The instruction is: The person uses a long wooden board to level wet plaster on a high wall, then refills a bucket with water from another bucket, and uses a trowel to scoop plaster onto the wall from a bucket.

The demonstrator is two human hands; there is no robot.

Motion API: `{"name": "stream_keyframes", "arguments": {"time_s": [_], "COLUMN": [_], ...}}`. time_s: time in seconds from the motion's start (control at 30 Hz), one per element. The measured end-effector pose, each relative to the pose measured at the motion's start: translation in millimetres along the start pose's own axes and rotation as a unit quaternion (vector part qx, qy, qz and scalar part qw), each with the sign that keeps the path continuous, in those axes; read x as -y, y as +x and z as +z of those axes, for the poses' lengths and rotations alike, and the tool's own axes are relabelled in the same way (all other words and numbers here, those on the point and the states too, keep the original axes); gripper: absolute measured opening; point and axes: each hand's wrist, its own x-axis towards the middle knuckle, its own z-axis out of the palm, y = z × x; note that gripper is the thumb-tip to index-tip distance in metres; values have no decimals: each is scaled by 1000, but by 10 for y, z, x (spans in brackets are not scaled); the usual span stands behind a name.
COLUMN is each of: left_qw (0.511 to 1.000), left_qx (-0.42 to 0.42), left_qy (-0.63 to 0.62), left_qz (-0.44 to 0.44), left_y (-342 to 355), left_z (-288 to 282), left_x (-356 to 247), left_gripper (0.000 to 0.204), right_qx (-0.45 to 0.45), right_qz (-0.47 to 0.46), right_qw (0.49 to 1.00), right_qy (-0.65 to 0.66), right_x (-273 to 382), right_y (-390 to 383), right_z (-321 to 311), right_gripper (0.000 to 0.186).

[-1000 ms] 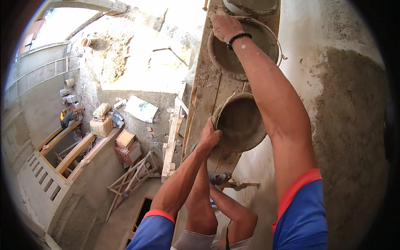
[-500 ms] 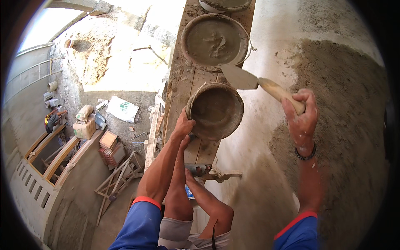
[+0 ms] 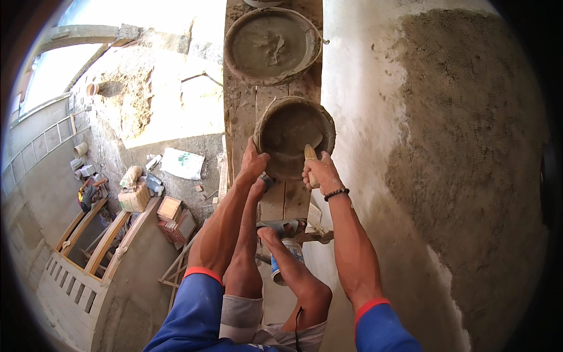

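My left hand (image 3: 253,163) is closed on the left rim of a mortar bucket (image 3: 330,126), which tilts toward me above a wooden plank. Wet grey mortar (image 3: 284,132) lines its inside. In my right hand (image 3: 324,172) is a trowel (image 3: 310,155), gripped by its pale wooden handle. The trowel's blade dips inside the bucket, against the mortar, and part of it is hard to make out. Beyond stands a second bucket (image 3: 229,56), filled with mortar, its surface stirred up in the middle.
My sandalled feet (image 3: 281,226) are on the raised plank scaffold (image 3: 241,108). Along the right runs a wall with a dark patch of fresh mortar (image 3: 469,111). Well below on the left lie a white sack (image 3: 182,163), stacked tiles (image 3: 176,223) and a ladder (image 3: 47,144).
My right hand has brought the trowel from above the wall side, left and down into the near bucket. My left hand keeps its grip on the rim. The view has shifted to the right.
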Motion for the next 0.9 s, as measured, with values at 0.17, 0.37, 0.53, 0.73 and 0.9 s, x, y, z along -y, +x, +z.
{"name": "stream_keyframes", "arguments": {"time_s": [0.17,0.37,0.53,0.73,0.9], "left_qw": [998,983,970,979,983], "left_qx": [18,86,104,129,87], "left_qy": [40,132,156,127,145], "left_qz": [40,89,157,95,74], "left_y": [149,295,566,584,611], "left_z": [-52,-72,-151,-116,-138], "left_x": [-75,-375,-235,-370,-221], "left_gripper": [59,62,61,65,62], "right_qx": [42,-28,-30,-61,-44], "right_qz": [-11,-262,-408,-421,-394], "right_qw": [984,802,631,542,529], "right_qy": [-174,-537,-659,-725,-750], "right_x": [-16,97,500,138,-238], "right_y": [244,309,402,448,277], "right_z": [-27,-285,-231,-30,3], "right_gripper": [28,27,17,44,53]}}
